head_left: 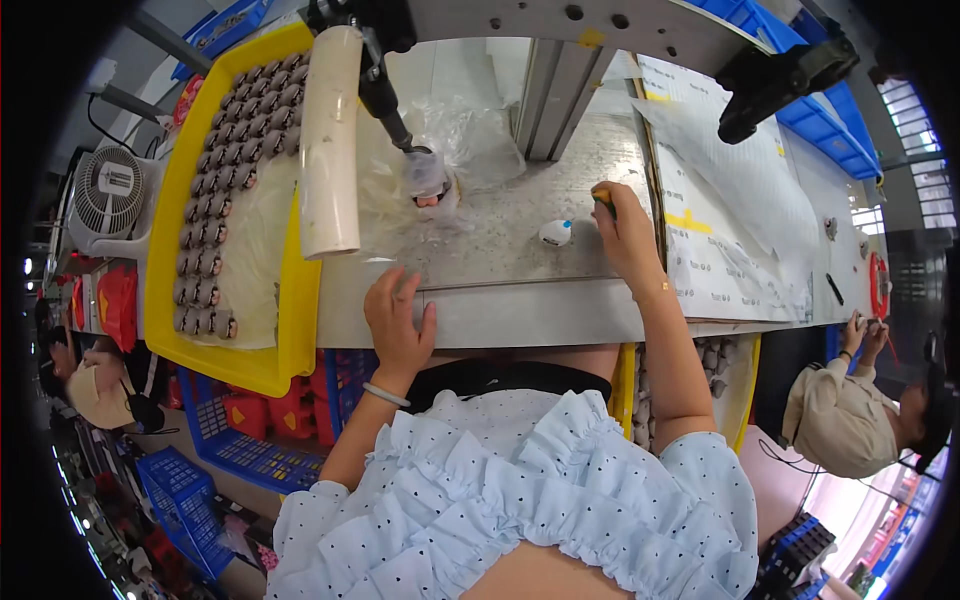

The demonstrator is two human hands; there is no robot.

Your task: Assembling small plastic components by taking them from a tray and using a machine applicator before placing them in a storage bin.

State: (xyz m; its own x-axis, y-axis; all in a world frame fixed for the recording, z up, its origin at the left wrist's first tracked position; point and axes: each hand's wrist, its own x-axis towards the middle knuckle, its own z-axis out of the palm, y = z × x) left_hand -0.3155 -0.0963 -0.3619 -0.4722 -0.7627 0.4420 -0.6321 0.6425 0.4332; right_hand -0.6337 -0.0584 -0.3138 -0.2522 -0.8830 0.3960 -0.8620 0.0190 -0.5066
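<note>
The right hand (622, 232) grips a small yellow-orange piece (603, 197); a white round part (555, 233) lies just to its left on the tabletop (500, 250), while the left hand (397, 325) rests flat and empty, farther away.

left hand (396, 322): rested flat on bench edge (520, 315)
right hand (625, 232): gripped small orange-tipped item beside white piece (555, 233)

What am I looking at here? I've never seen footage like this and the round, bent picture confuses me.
It is one picture from a wide fisheye camera worn on a person's head, looking down, so straight edges bend. The left hand rests flat on the front edge of the metal workbench. The right hand grips a small yellow-and-dark object, beside a small white piece. A yellow tray of small dark parts sits to the left, near a pale cylinder.
</note>
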